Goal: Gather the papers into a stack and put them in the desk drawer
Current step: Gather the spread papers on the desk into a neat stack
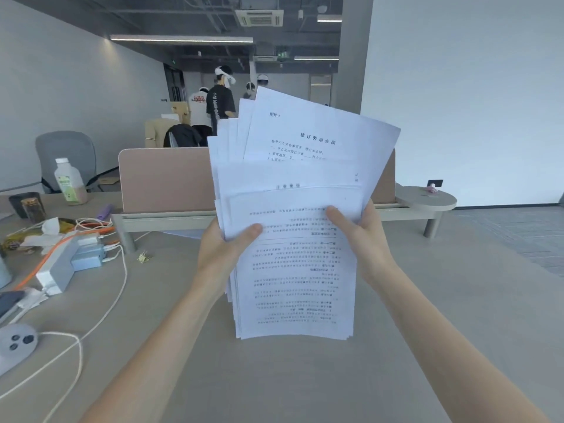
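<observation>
Head view: left hand [224, 254] and right hand [363, 236] clamp the uneven papers [293, 227] upright, lower edge on the desk [427, 315], apparently to square them.

Both hands [222, 254] [363, 236] hold uneven papers [296, 270] upright.

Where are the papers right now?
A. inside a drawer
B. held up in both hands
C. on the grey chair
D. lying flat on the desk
B: the left hand and right hand grip the papers, which stand upright above the desk.
</observation>
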Demonstrator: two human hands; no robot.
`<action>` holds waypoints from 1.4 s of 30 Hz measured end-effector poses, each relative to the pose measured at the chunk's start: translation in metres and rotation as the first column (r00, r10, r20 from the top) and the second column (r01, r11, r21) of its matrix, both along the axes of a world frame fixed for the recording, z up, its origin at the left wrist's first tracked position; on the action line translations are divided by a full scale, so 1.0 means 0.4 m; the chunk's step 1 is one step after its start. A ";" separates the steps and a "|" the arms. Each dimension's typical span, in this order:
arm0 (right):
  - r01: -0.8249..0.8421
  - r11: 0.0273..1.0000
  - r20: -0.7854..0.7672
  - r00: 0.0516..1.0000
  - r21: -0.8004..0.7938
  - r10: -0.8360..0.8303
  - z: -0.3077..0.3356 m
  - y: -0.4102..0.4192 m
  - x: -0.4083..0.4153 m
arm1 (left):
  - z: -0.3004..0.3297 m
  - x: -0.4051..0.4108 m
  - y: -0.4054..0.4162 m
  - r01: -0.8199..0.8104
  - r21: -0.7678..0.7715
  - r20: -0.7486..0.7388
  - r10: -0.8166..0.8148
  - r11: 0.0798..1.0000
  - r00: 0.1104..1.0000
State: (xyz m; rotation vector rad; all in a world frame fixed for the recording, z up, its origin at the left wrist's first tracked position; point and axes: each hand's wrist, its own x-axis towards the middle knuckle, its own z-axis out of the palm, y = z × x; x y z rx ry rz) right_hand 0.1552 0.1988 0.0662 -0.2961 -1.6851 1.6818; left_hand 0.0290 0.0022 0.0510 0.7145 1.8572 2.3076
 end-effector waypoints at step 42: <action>0.028 0.997 0.131 0.991 0.074 -0.038 -0.124 0.037 0.039 | -0.110 0.042 0.017 0.045 -0.090 0.090 -0.037 0.995 0.995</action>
